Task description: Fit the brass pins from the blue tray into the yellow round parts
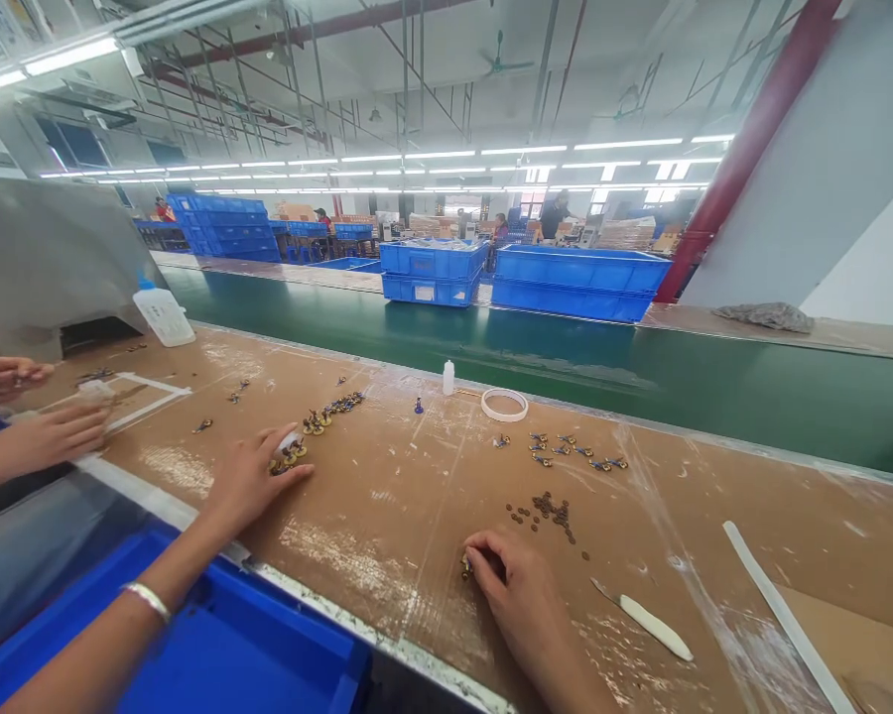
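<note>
Head view: right hand (525,595) pinches what looks like a small part (465,568), loose brown discs (547,511) at one o'clock; left hand (249,481) rests spread, fingertips touching assembled pieces (290,453)

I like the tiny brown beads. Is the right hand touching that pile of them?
Apart. The head view shows bare brown tabletop between the right hand and the pile of brown beads; its fingers pinch a separate small part.

My fingers (290,466) are resting on a table (387,516) covered in matt brown cardboard under glossy, wrinkled clear tape. The blue bin (215,645) below me is looking like smooth, shiny plastic, and the conveyor belt (640,367) is showing a dull green rubbery sheen.
</note>
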### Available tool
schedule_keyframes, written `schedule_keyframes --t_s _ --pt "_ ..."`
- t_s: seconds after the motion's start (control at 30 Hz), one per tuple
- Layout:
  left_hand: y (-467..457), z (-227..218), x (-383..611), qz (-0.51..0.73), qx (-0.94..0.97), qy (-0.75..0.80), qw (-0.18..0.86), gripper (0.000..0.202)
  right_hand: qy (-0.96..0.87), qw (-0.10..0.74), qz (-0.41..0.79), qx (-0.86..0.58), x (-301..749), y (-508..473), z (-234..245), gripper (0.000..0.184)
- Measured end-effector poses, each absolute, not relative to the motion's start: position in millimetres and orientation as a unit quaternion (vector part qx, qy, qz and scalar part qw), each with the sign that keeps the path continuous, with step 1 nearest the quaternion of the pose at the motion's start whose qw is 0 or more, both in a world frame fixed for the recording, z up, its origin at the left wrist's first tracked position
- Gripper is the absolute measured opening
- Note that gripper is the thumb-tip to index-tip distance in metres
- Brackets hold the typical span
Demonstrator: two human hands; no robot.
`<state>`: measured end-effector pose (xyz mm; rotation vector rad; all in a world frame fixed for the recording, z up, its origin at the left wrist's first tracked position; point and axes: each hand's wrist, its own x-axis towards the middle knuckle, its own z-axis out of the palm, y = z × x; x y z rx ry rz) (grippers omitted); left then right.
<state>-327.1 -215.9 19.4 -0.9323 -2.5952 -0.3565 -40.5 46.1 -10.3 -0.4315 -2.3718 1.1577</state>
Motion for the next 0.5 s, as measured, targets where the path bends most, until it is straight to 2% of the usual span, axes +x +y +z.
schedule_keyframes --t_s 0.23,0.5 --pt "-212 12 -344 -0.179 -0.337 -0.916 0.126 0.06 -0.85 0.246 0.44 -0.152 -39 53 -13 0.025" --pt "-209 13 -342 -0.218 -0.295 -0.925 0.102 0.05 -0.792 0.35 0.465 -0.184 -34 51 0 0.028"
